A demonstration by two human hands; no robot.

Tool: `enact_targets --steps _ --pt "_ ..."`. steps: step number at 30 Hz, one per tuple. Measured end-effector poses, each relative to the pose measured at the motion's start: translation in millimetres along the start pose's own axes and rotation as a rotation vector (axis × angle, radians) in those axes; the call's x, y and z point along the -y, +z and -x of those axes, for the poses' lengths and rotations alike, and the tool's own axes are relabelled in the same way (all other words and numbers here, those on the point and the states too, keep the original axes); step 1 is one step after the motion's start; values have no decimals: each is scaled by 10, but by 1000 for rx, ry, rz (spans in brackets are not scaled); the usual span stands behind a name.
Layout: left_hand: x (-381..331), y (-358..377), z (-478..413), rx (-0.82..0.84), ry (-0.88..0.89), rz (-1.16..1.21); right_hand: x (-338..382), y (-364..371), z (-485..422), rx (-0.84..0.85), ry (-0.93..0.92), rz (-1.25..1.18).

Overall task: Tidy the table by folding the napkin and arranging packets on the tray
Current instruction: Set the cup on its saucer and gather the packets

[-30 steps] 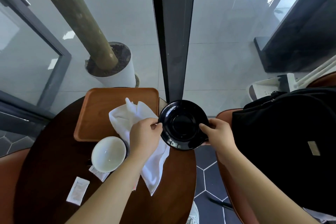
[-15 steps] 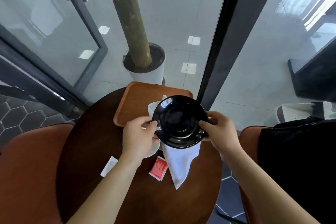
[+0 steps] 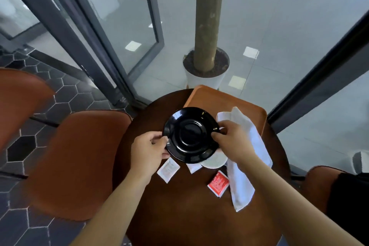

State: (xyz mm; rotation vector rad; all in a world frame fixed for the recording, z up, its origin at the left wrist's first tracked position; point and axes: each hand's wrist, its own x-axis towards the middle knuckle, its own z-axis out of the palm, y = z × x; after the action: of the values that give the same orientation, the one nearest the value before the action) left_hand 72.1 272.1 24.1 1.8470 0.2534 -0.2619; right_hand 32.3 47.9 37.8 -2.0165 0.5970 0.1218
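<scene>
Both hands hold a black saucer (image 3: pixel 190 134) above the round dark table (image 3: pixel 179 215). My left hand (image 3: pixel 150 147) pinches its left rim and my right hand (image 3: pixel 231 142) grips its right rim. A crumpled white napkin (image 3: pixel 242 177) trails from the orange tray (image 3: pixel 207 99) down across the table. Under the saucer, a white cup (image 3: pixel 214 163) shows only at its edge. A white packet (image 3: pixel 168 170), a second white packet (image 3: pixel 193 168) partly hidden, and a red packet (image 3: pixel 218 183) lie on the table.
Brown chairs stand at the left (image 3: pixel 79 162) and the right (image 3: pixel 319 181). A white planter with a trunk (image 3: pixel 205 74) sits behind the glass wall beyond the tray. A black bag (image 3: pixel 349 205) rests on the right chair.
The view has swung left, and the saucer in both hands has shifted leftward over the table, off the napkin and toward the tray's left side. The packets now show below it.
</scene>
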Motion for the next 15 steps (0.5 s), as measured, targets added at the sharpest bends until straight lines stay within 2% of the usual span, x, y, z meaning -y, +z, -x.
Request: enact_targets --steps 4,15 --pt "127 -293 -147 -20 -50 50 214 353 -208 30 -47 199" --pt "645 -675 -648 -93 -285 167 445 1254 -763 144 -92 472"
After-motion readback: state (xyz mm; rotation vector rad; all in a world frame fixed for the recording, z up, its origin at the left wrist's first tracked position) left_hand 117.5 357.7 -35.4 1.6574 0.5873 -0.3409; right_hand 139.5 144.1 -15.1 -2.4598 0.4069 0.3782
